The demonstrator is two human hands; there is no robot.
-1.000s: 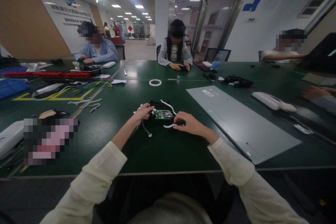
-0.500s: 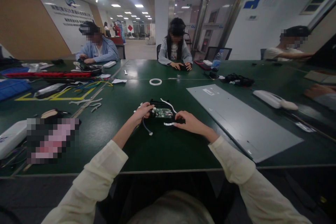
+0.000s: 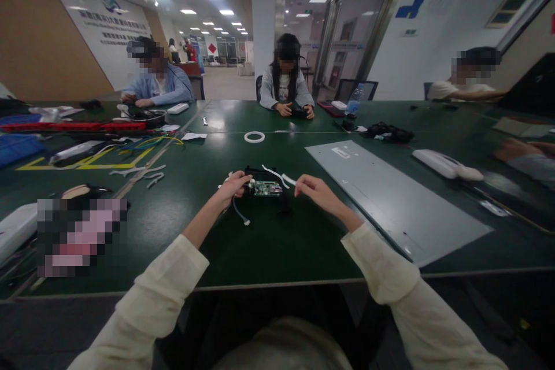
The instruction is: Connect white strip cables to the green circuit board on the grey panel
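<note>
Here, our right hand (image 3: 313, 191) pinched the right end of a white strip (image 3: 289, 181), just right of the green circuit board (image 3: 266, 188), whose long axis ran left to right. Our left hand (image 3: 234, 186), nearer the board, gripped the left end of its black housing (image 3: 260, 173); a white ring (image 3: 246, 137) lay beyond.

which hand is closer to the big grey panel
The right. The right hand is just left of the grey panel, apart from it, pinching a white strip; the left hand is farther left, holding the circuit board at its left end.
</note>
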